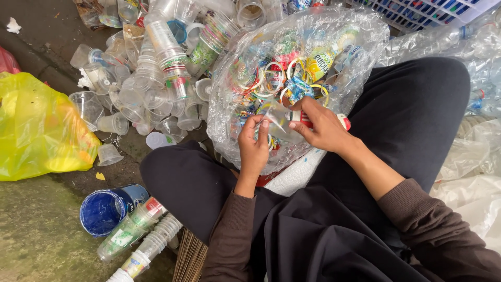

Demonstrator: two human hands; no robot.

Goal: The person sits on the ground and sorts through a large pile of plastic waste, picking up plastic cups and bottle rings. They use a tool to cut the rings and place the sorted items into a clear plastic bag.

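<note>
A clear plastic cup (pixel 279 125) is pinched between both hands over the lap, left hand (pixel 254 149) fingers curled on its rim and right hand (pixel 322 127) clamped round its side, so honestly the lid film is probably best peeled slowly over the clear bag (pixel 360 36).

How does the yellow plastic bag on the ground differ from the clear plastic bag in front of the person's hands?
The yellow plastic bag is tinted, so its contents are hard to make out; the clear plastic bag plainly shows colourful rings and labels. The yellow bag lies untouched at the far left, apart from the person; the clear bag sits between the knees, with the left hand and right hand working at it. Both are crinkled, filled plastic bags.
</note>
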